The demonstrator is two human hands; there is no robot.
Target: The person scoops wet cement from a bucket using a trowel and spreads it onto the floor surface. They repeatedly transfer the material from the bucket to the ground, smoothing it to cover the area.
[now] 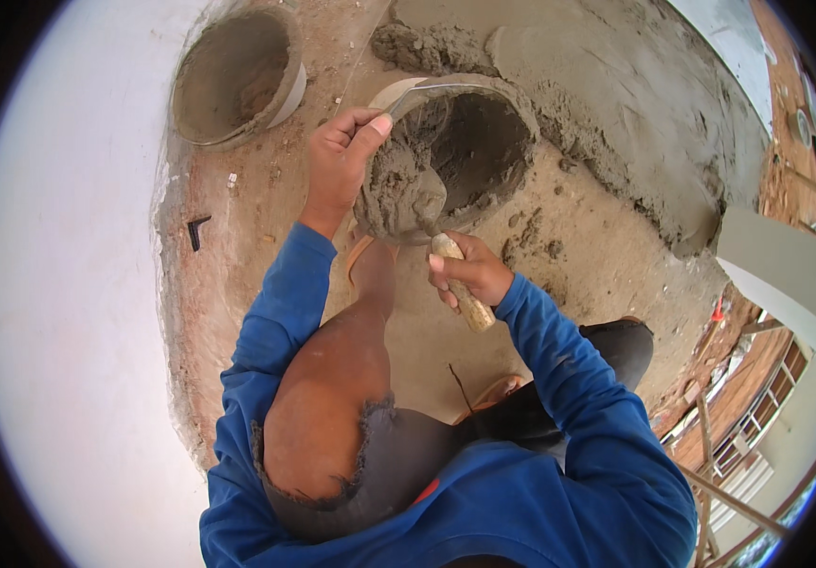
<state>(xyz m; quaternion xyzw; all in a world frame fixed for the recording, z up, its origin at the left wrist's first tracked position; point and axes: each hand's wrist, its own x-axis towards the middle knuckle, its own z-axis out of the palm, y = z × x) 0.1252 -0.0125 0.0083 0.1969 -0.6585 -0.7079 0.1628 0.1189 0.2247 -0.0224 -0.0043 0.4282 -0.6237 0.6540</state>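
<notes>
My left hand (343, 161) is closed round the thin wire handle (446, 86) of a mortar-coated bucket (524, 118), which is tipped so its dark inside shows. Wet grey mortar (394, 180) clings along the bucket's left inner wall and lip. In my right hand (474, 270) is the pale, worn wooden grip of a trowel (465, 284). Its blade lies against the mortar at the bucket's near lip and is smeared over, so its outline is partly hidden.
A second mortar-stained bucket (237, 80) stands at the far left by the white wall (76, 284). Smoothed wet mortar (616, 95) covers the floor at the far right, with a ragged edge and loose crumbs. A small black angled piece (197, 233) lies near the wall.
</notes>
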